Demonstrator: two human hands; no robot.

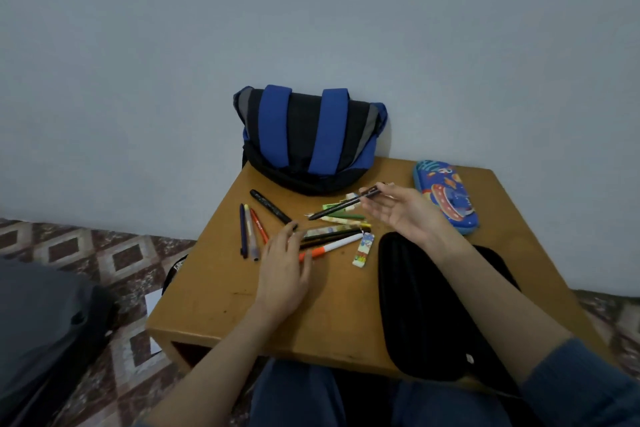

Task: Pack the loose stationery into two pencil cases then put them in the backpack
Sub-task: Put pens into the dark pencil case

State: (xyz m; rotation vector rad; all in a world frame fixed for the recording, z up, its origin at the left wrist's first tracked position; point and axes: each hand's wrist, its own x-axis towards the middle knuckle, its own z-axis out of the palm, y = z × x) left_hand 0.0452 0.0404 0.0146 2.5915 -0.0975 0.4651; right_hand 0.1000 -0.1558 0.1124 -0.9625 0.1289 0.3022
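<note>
Two pencil cases lie on the right side of the table [214, 302]: a blue patterned pencil case [446, 198] near the upper right edge, and a black pencil case [426, 305] spread open at the lower right, partly under the right forearm. The right grip [401, 211], palm up just right of centre, pinches a black pen [341, 206] by its upper end between thumb and fingertips. The pen slants down to the left, with its tip over the pile of loose stationery [337, 230], left of the black pencil case and above it in the frame. The left grip [282, 267], palm down at the centre, holds nothing; its fingers reach fairly straight onto the left end of that pile, and the thumb is just beside an orange-and-white marker [334, 246]. Further left lie three pens [251, 230] side by side and a black marker [272, 206]. A blue-and-black backpack [311, 142] leans against the wall at the table's far edge.
</note>
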